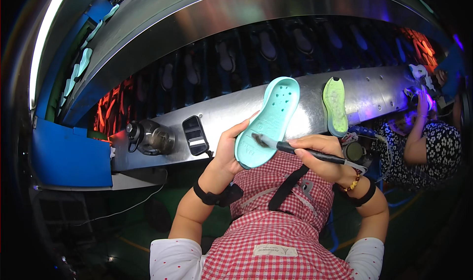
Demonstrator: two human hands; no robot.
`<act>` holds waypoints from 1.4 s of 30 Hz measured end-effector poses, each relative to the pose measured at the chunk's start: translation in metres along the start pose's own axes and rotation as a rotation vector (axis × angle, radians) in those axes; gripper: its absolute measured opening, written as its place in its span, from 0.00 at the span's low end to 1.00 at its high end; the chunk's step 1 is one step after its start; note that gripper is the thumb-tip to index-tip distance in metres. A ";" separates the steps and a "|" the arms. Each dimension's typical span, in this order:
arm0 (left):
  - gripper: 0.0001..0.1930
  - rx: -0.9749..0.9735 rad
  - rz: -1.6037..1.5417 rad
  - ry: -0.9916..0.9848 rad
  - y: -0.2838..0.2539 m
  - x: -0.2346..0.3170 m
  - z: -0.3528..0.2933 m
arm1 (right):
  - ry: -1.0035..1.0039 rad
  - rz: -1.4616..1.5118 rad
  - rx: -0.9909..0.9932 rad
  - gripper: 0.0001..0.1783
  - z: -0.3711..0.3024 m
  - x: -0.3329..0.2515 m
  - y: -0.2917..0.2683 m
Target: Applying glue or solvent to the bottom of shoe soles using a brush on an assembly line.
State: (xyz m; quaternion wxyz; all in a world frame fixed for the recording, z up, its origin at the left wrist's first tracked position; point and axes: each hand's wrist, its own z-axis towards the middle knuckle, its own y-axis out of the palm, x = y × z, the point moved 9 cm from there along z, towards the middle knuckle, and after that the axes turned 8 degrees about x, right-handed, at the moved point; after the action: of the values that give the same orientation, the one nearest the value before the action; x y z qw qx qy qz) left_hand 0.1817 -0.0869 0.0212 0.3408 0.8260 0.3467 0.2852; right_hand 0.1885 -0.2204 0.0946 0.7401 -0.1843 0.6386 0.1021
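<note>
My left hand (228,149) grips a turquoise shoe sole (270,121) by its left edge near the lower end. The sole is tilted with its inner face up, and small holes dot its upper end. In my right hand (320,154) is a brush (308,152) with a dark handle. Its dark bristles lie on the inner face of the sole, toward the lower end. A yellow-green shoe sole (335,105) lies on the metal ledge (309,113), to the right of the turquoise one.
On the ledge's left stand a dark jug (152,138) and a black tray (195,135). Behind it runs a conveyor (221,65) carrying several dim soles. Right of me, a co-worker's arm (418,127) reaches toward a violet light. A green-lidded container (353,152) sits beside my right wrist.
</note>
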 end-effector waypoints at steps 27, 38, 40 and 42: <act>0.24 -0.039 0.260 0.197 -0.005 -0.007 0.024 | -0.362 -0.542 0.342 0.20 0.007 0.009 0.027; 0.26 -0.042 0.107 0.141 -0.020 0.013 0.022 | 0.109 0.262 0.026 0.19 0.006 0.019 0.004; 0.26 -0.046 0.097 0.122 -0.022 0.011 0.020 | 0.113 0.129 0.120 0.20 0.007 0.020 -0.016; 0.28 -0.034 0.065 0.083 -0.024 0.005 0.016 | -0.068 0.151 0.314 0.17 0.012 0.005 -0.035</act>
State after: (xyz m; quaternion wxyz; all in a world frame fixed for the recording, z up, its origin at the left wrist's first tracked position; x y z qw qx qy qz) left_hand 0.1873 -0.0764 -0.0057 0.3306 0.8184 0.3285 0.3363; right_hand 0.2140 -0.2476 0.0966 0.7713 -0.0145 0.6333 0.0626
